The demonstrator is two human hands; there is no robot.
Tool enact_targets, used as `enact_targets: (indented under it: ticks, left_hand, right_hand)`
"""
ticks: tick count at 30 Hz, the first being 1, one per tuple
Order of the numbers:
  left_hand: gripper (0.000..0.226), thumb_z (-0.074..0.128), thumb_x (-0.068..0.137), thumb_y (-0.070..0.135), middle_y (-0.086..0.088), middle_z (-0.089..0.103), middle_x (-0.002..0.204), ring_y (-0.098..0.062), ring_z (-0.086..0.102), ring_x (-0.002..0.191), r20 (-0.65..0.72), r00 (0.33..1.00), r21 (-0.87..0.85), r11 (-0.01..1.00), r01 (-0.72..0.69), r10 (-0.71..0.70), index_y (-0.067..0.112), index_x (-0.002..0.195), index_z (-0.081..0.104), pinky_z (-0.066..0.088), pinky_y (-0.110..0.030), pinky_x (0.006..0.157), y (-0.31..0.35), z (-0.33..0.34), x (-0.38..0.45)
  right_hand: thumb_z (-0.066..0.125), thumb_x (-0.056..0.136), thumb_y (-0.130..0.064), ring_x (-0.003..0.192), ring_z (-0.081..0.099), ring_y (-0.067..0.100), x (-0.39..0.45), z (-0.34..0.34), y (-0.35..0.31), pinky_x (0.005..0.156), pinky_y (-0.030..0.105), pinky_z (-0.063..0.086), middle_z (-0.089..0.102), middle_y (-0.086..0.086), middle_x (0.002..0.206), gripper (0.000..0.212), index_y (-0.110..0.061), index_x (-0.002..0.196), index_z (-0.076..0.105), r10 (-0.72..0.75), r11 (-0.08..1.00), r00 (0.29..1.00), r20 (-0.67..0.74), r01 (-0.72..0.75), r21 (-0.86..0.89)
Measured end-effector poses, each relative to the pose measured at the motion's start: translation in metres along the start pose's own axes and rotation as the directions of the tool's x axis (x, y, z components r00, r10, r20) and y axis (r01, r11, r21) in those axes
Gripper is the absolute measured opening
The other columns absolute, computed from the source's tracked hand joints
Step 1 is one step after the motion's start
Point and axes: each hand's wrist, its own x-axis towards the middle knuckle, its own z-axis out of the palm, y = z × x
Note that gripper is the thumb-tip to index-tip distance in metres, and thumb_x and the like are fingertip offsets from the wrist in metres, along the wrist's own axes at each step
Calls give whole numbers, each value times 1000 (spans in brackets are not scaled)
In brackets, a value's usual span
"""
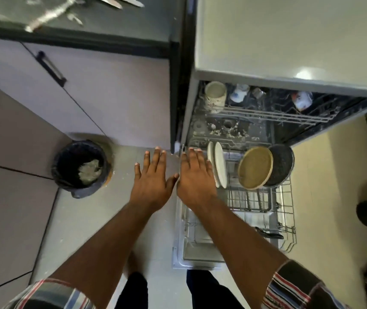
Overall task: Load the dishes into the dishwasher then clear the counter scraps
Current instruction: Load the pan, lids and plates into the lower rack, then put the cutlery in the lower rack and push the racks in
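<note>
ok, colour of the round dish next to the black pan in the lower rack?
Olive-tan round dish, head view.

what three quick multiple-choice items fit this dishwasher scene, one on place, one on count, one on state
1. Where is the bin?
A. on the floor, left of the dishwasher
B. on the counter
C. in the lower rack

2. How many white plates stand in the lower rack?
A. none
B. two
C. five

3. How are the hands?
A. both hold plates
B. both fists
C. both open, holding nothing

A: the bin sits on the tiles by the cabinet.
B: two stand side by side on edge.
C: left hand and right hand show straight fingers.
</note>
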Motion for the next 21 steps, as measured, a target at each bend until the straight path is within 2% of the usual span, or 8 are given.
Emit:
enact_targets:
  ticks: [7,12,17,21]
  left_hand:
    - [88,-5,86,74,5,-23,165,-18,-27,149,-130,990,28,998,62,-58,24,158,-13,-10,-49,123,-113,-124,-54]
    - [76,13,99,64,5,-26,163,-16,-32,146,-247,965,-10,996,92,-92,25,158,-15,-15,-47,122,-175,-214,-83]
    - [74,16,102,62,6,-31,160,-18,-32,146,-325,938,-9,993,121,-118,24,156,-18,-15,-49,122,-206,-285,-85]
    - [74,18,103,61,5,-27,162,-17,-30,148,-341,934,-7,994,113,-109,23,158,-15,-15,-49,122,-210,-319,-70]
  right_hand:
    - [41,103,-34,155,-7,29,0,-65,-168,125,51,3,-2,12,169,70,-12,161,7,-127,992,989,-69,125,-33]
    - [42,102,-34,156,-6,29,5,-115,-269,124,49,2,0,12,169,71,-12,161,9,-241,971,956,-166,238,-37]
    - [44,100,-34,156,-7,27,20,-165,-330,125,48,3,0,11,169,74,-12,161,7,-316,949,922,-223,309,-67]
    - [45,101,-32,156,-6,25,38,-192,-345,125,47,5,2,9,169,73,-12,161,8,-315,949,910,-271,310,-64]
